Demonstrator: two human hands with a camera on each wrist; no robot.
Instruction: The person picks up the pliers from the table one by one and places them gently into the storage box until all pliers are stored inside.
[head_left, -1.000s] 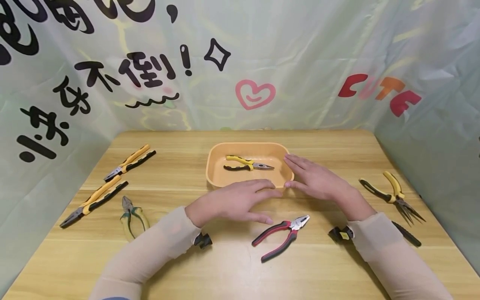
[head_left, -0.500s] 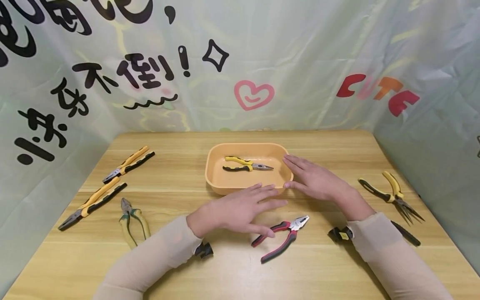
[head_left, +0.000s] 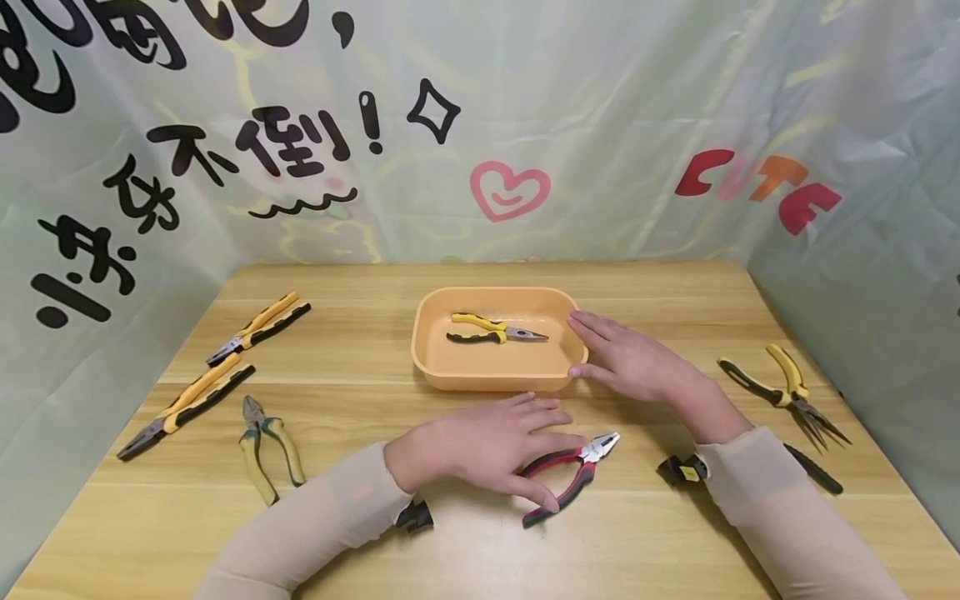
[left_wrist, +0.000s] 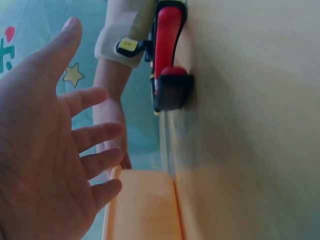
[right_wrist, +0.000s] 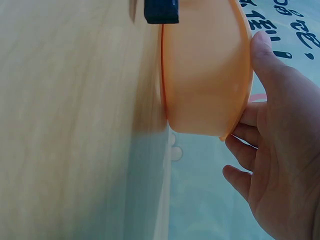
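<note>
My left hand (head_left: 495,446), fingers spread, hovers over red-and-black combination pliers (head_left: 583,483) and partly covers their handles. In the left wrist view, that hand (left_wrist: 55,145) shows a bare palm, with the pliers (left_wrist: 169,37) beyond the thumb side. My right hand (head_left: 637,358) rests against the right end of an orange plastic bin (head_left: 495,382). Its thumb and fingertips touch the rim in the right wrist view, where the hand (right_wrist: 285,145) lies beside the bin wall (right_wrist: 207,75). Inside the bin lie yellow-and-black long-nose pliers (head_left: 498,330).
At the left lie two orange-and-black pliers, the farther pair (head_left: 258,327) and the nearer pair (head_left: 187,408), plus green-and-cream diagonal cutters (head_left: 266,442). Yellow-and-black pliers (head_left: 791,392) lie at right. A black handle (head_left: 813,468) shows partly behind the right sleeve. Printed curtains surround the wooden table.
My left hand has drawn back from the bin's front edge toward me and slightly right, over the red-and-black pliers. The right hand and the bin stay where they were.
</note>
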